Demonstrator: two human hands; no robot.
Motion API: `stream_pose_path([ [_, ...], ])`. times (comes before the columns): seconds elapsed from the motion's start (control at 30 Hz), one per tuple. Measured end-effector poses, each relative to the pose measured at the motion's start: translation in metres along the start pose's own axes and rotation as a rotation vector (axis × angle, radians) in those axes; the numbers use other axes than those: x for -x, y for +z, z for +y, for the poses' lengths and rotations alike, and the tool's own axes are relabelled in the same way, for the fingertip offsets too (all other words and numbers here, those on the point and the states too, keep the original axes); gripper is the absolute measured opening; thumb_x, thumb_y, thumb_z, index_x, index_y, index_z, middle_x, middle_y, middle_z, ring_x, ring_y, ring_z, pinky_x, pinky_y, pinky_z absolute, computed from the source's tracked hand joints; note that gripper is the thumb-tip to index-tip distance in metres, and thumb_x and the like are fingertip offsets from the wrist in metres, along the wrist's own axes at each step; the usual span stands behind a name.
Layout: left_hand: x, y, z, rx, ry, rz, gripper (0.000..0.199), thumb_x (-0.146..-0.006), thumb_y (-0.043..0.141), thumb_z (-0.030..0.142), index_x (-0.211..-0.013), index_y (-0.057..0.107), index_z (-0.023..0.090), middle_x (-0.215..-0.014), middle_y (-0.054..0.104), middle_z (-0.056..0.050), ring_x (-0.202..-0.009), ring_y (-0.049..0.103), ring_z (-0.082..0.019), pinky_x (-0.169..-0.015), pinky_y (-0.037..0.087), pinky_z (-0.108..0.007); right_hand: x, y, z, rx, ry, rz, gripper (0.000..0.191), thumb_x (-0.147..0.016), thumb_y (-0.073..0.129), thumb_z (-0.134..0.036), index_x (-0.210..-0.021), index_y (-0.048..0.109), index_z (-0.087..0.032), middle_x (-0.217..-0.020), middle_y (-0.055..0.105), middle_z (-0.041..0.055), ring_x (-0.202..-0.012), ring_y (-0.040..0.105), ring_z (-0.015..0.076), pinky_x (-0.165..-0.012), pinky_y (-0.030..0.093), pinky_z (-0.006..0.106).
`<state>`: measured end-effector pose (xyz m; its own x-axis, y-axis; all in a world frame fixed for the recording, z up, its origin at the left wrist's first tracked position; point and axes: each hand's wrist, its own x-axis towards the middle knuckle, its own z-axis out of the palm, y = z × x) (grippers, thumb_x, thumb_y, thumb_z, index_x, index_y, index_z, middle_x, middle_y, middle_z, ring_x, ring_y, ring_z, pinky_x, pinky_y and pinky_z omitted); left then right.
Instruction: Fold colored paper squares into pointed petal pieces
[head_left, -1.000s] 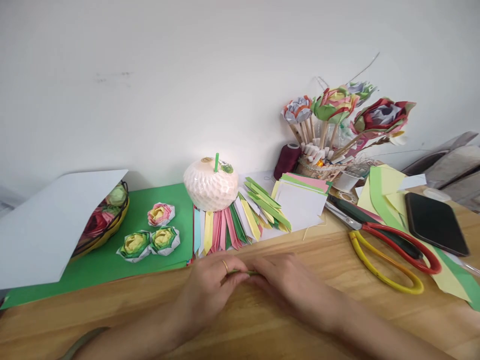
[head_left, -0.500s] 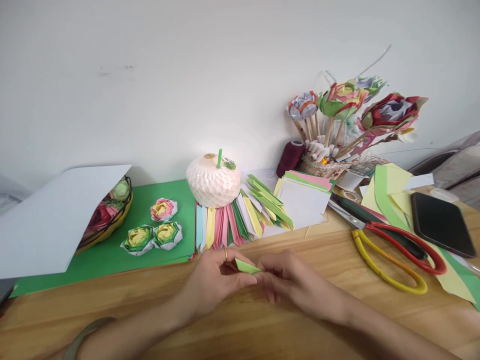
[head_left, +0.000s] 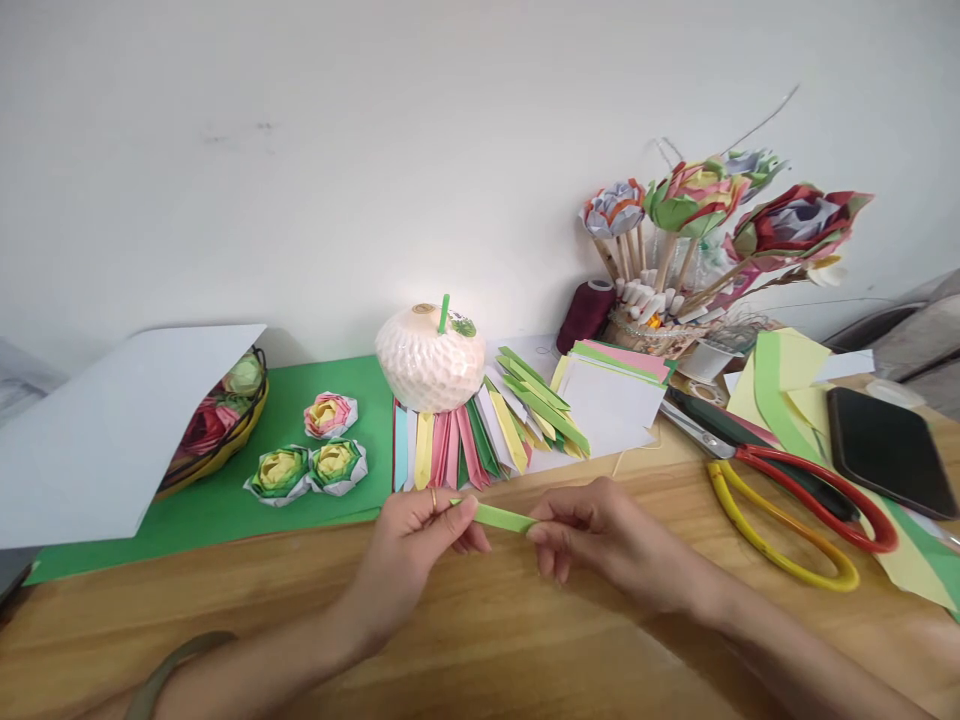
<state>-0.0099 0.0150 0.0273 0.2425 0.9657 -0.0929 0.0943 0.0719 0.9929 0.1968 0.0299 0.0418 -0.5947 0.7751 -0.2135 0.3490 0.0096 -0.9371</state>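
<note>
A narrow light-green folded paper strip point(head_left: 501, 518) stretches between my two hands above the wooden table. My left hand point(head_left: 420, 535), with a ring on one finger, pinches its left end between thumb and fingers. At the other end, the thumb and forefinger of my right hand point(head_left: 600, 535) are closed on the strip. Just beyond my hands lies a fanned row of folded paper strips point(head_left: 450, 450) in several colours, with green ones point(head_left: 540, 395) heaped at its right. The strip's two ends are partly hidden by my fingers.
Three paper flowers point(head_left: 330, 415) sit on green sheets point(head_left: 187, 535), beside a basket point(head_left: 251, 420) partly covered by white paper point(head_left: 97, 430). A white textured lamp-like object point(head_left: 431, 365) stands behind the strips. Scissors point(head_left: 810, 575), a phone point(head_left: 889, 450) and a vase of paper flowers point(head_left: 652, 330) are right.
My hands have drawn apart, the left one moving slightly left and up. The green strip, mostly covered before, now shows its length between them. The view has shifted slightly.
</note>
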Motion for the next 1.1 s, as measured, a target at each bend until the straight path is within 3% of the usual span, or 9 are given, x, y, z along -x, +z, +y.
stream_pose_path([
  [0.17, 0.000, -0.002, -0.006, 0.142, 0.008, -0.028, 0.036, -0.087, 0.053, 0.038, -0.066, 0.069, 0.015, -0.068, 0.069, -0.005, -0.064, 0.059, -0.015, -0.064, 0.047, -0.023, 0.002, -0.008, -0.002, -0.029, -0.054, -0.057, 0.035, -0.092, 0.046, -0.042, -0.080, 0.062, -0.013, -0.075, 0.064, 0.0045, -0.066, 0.061, 0.0125, -0.065, 0.048, 0.025],
  [0.33, -0.001, -0.004, -0.008, 0.122, 0.031, 0.021, 0.032, -0.087, 0.055, 0.037, -0.070, 0.070, 0.015, -0.069, 0.069, -0.005, -0.067, 0.060, -0.016, -0.065, 0.048, -0.025, 0.005, -0.016, -0.003, -0.191, -0.015, -0.160, 0.033, -0.092, 0.048, -0.042, -0.085, 0.061, -0.013, -0.076, 0.064, 0.0039, -0.071, 0.064, 0.0127, -0.070, 0.051, 0.027],
  [0.5, -0.004, -0.005, -0.007, 0.070, 0.037, 0.137, 0.020, -0.079, 0.063, 0.034, -0.074, 0.070, 0.015, -0.064, 0.068, -0.003, -0.061, 0.058, -0.015, -0.060, 0.048, -0.024, 0.002, -0.023, -0.001, -0.309, 0.063, -0.086, 0.030, -0.084, 0.062, -0.043, -0.081, 0.059, -0.013, -0.076, 0.066, 0.0035, -0.068, 0.066, 0.0119, -0.067, 0.052, 0.025],
  [0.8, 0.002, -0.002, -0.010, 0.153, 0.064, 0.083, 0.025, -0.084, 0.057, 0.034, -0.071, 0.067, 0.015, -0.064, 0.065, -0.002, -0.062, 0.056, -0.013, -0.060, 0.046, -0.022, 0.016, -0.044, -0.017, -0.131, 0.107, -0.068, 0.033, -0.078, 0.065, -0.046, -0.076, 0.065, -0.013, -0.071, 0.070, 0.0052, -0.065, 0.066, 0.0147, -0.064, 0.052, 0.027],
  [0.87, 0.002, -0.003, -0.009, 0.162, 0.072, 0.153, 0.024, -0.083, 0.058, 0.035, -0.073, 0.066, 0.015, -0.062, 0.062, -0.001, -0.060, 0.054, -0.012, -0.058, 0.044, -0.021, 0.017, -0.049, -0.018, -0.069, 0.101, 0.003, 0.033, -0.077, 0.064, -0.047, -0.074, 0.065, -0.014, -0.069, 0.070, 0.0059, -0.063, 0.066, 0.0159, -0.062, 0.052, 0.027],
  [0.97, 0.001, -0.003, -0.006, 0.114, 0.068, 0.191, 0.024, -0.081, 0.058, 0.036, -0.071, 0.065, 0.015, -0.059, 0.059, 0.000, -0.058, 0.052, -0.012, -0.055, 0.042, -0.021, 0.009, -0.053, -0.013, 0.128, 0.044, 0.339, 0.035, -0.081, 0.056, -0.048, -0.080, 0.067, -0.014, -0.070, 0.071, 0.0067, -0.062, 0.067, 0.0175, -0.062, 0.054, 0.029],
  [1.03, 0.001, -0.002, -0.004, 0.065, 0.050, 0.149, 0.025, -0.080, 0.059, 0.038, -0.071, 0.065, 0.015, -0.058, 0.059, -0.001, -0.057, 0.052, -0.013, -0.055, 0.042, -0.021, 0.000, -0.052, -0.007, 0.283, 0.013, 0.542, 0.037, -0.083, 0.052, -0.044, -0.097, 0.066, -0.012, -0.073, 0.072, 0.0062, -0.067, 0.068, 0.0186, -0.065, 0.054, 0.030],
  [1.1, 0.002, -0.001, -0.003, 0.031, 0.038, 0.123, 0.026, -0.080, 0.058, 0.039, -0.071, 0.065, 0.015, -0.057, 0.059, -0.001, -0.057, 0.053, -0.013, -0.055, 0.043, -0.022, -0.006, -0.054, 0.000, 0.359, 0.004, 0.611, 0.042, -0.083, 0.052, -0.039, -0.113, 0.061, -0.011, -0.073, 0.072, 0.0049, -0.069, 0.068, 0.0194, -0.067, 0.054, 0.031],
])
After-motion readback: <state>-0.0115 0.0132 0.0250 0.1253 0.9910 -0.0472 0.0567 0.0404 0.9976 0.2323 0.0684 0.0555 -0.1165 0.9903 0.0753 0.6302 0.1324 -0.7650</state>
